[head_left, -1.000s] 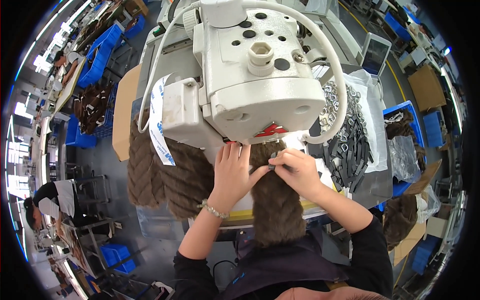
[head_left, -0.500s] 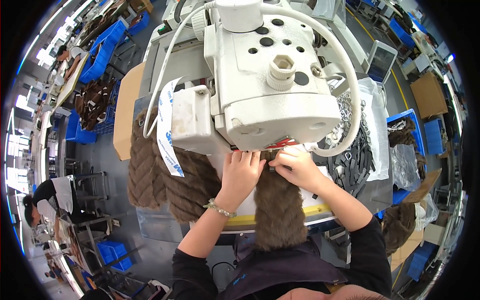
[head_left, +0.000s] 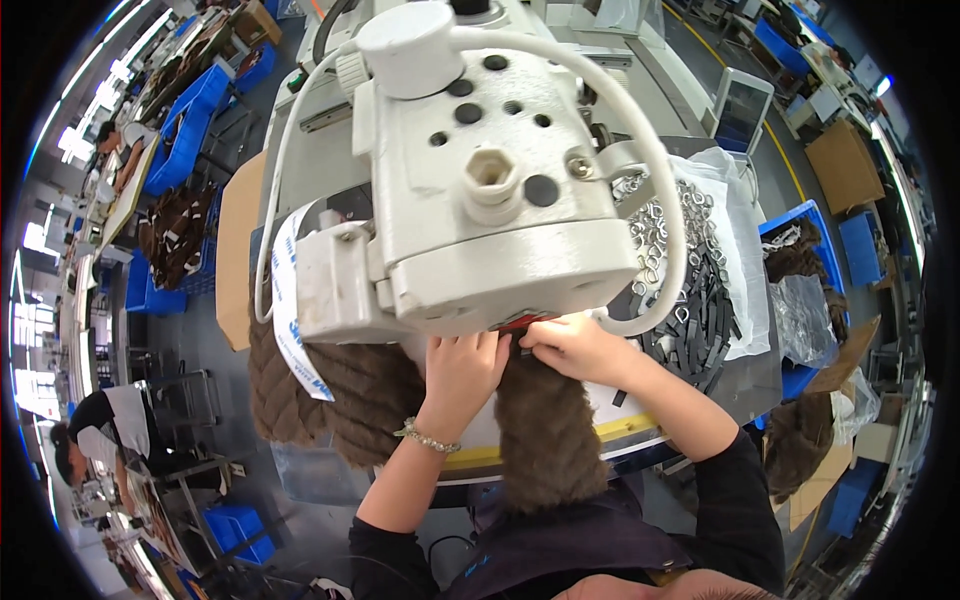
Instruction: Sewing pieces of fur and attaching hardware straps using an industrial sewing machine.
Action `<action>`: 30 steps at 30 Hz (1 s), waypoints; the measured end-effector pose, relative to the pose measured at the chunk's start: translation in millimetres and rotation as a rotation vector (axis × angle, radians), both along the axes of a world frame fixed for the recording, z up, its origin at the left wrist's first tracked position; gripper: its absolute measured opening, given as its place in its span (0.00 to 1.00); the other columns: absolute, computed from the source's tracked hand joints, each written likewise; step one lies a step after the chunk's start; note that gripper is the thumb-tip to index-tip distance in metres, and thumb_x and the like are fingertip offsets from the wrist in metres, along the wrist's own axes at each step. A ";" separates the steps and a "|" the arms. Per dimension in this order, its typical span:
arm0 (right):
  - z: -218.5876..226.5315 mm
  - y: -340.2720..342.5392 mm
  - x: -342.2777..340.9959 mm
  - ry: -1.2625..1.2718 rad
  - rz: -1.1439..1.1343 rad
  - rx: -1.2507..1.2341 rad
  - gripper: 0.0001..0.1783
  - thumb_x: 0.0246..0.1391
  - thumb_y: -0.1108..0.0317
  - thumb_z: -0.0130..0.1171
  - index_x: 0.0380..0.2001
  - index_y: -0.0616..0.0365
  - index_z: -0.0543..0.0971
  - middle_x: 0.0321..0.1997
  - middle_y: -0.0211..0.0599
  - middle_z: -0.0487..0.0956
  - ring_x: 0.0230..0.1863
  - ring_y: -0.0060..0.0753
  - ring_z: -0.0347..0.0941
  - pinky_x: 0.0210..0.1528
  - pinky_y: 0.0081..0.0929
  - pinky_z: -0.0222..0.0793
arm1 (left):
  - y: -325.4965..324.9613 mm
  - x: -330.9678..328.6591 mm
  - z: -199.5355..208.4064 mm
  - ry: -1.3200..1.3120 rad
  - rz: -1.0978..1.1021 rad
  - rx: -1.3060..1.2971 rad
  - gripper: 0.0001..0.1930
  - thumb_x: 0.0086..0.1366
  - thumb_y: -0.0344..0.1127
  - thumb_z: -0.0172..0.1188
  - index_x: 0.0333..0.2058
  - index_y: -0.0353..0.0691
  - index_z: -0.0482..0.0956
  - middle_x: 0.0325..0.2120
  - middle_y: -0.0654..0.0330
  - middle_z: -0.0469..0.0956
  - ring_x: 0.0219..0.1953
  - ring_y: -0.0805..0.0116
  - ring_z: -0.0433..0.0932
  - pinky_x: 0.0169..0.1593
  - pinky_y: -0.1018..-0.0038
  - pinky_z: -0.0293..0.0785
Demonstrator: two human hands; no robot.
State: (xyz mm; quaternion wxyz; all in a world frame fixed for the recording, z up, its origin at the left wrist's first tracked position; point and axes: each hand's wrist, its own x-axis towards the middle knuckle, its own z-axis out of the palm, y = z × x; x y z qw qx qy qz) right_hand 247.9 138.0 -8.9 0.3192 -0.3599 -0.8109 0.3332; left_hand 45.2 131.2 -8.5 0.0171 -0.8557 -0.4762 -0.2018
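Observation:
A big white sewing machine head (head_left: 480,190) fills the middle of the view. Under its front edge my left hand (head_left: 462,368) presses flat on a brown furry piece (head_left: 545,440) that hangs over the table's front edge. My right hand (head_left: 570,345) pinches the same piece close to the needle area, where a small red part shows. My fingertips are partly hidden under the machine. A beaded bracelet sits on my left wrist.
More brown fur pieces (head_left: 320,400) drape at the left of the table. A pile of black straps with metal rings (head_left: 690,290) lies on white plastic at the right. Blue bins (head_left: 800,260) and cardboard boxes stand around. Other people work at the far left.
The camera has come closer to the machine, which now looms larger. Both hands have stayed on the fur piece and slid slightly further under the machine head.

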 end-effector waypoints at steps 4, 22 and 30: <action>-0.2 -1.1 -3.7 -0.051 0.037 0.156 0.06 0.47 0.76 0.57 0.29 0.57 0.71 0.29 0.39 0.69 0.32 0.48 0.71 0.37 0.39 0.68 | 0.6 -0.5 0.1 -0.012 -0.011 0.025 0.12 0.58 0.38 0.63 0.40 0.41 0.81 0.34 0.60 0.79 0.36 0.60 0.77 0.46 0.62 0.70; 8.9 -13.4 -4.9 -0.228 0.028 0.174 0.08 0.46 0.75 0.57 0.33 0.59 0.74 0.37 0.36 0.74 0.40 0.42 0.73 0.49 0.36 0.67 | -0.2 3.0 10.3 -0.008 -0.002 -0.018 0.12 0.57 0.36 0.64 0.38 0.37 0.81 0.34 0.57 0.79 0.39 0.56 0.76 0.44 0.63 0.70; 18.1 -11.1 6.6 -0.241 -0.027 0.180 0.06 0.46 0.73 0.57 0.30 0.56 0.73 0.33 0.35 0.74 0.40 0.41 0.73 0.48 0.37 0.68 | -1.6 2.3 11.6 -0.019 0.002 -0.029 0.15 0.57 0.38 0.64 0.40 0.36 0.80 0.35 0.55 0.78 0.41 0.55 0.75 0.46 0.62 0.70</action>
